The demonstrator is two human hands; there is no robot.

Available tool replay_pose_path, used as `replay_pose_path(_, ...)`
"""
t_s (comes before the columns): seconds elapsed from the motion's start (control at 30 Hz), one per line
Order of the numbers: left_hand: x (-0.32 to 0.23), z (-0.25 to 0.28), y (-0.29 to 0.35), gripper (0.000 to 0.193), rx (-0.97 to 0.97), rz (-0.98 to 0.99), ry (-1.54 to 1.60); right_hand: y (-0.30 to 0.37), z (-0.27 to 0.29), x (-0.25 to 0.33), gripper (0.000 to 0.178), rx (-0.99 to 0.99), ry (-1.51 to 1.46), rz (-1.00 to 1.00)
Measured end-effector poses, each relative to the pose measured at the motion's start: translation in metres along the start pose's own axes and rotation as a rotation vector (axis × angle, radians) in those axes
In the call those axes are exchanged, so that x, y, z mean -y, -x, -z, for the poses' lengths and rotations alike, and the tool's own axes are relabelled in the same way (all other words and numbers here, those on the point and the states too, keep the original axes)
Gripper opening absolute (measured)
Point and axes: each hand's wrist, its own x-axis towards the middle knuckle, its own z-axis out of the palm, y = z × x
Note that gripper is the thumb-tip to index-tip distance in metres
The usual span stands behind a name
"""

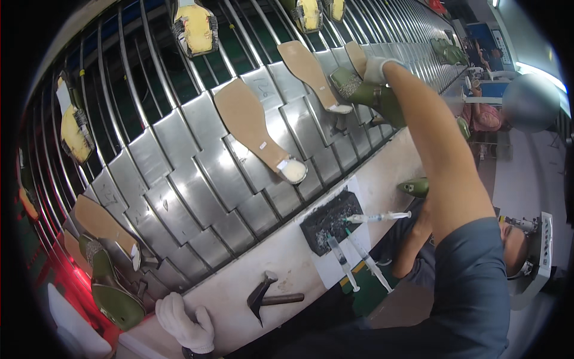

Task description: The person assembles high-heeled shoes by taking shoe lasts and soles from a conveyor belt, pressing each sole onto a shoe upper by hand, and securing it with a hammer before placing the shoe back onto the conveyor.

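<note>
My left hand [184, 323], in a white glove, rests on the pale bench edge with its fingers stretched out and thumb apart. Beside it lies a green shoe [118, 297] on the metal conveyor. My right arm reaches far across to the right. Its gloved right hand [379, 69] is at a green shoe with a glittery upper [356, 87], next to a tan insole [355, 55]; its fingers are mostly hidden, so I cannot tell its grip. A large tan insole with a pale heel [242, 113] lies between the hands, and another insole [304, 69] lies nearer the right hand.
A hammer [260, 298] lies on the bench [239, 281]. Several syringes [366, 257] point into a dark block [327, 224]. Yellow-soled shoes [196, 29] sit along the metal rods. A co-worker [412, 239] sits at the right, near another green shoe [414, 187].
</note>
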Motion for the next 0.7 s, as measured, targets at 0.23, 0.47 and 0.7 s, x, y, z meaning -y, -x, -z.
replay_pose_path(0.23, 0.0, 0.007, -0.001, 0.054, 0.023, 0.02, 0.012, -0.048, -0.014, -0.006, 0.059, -0.036, -0.173, -0.243)
replay_pose_path(0.47, 0.004, 0.008, -0.003, 0.054, 0.037, -0.006, -0.046, -0.075, 0.061, 0.005, 0.046, -0.597, -0.583, -0.349)
replay_pose_path(0.7, 0.001, 0.013, -0.009, 0.055, 0.129, 0.061, -0.008, -0.134, 0.132, 0.064, 0.086, -0.692, -0.603, -0.15)
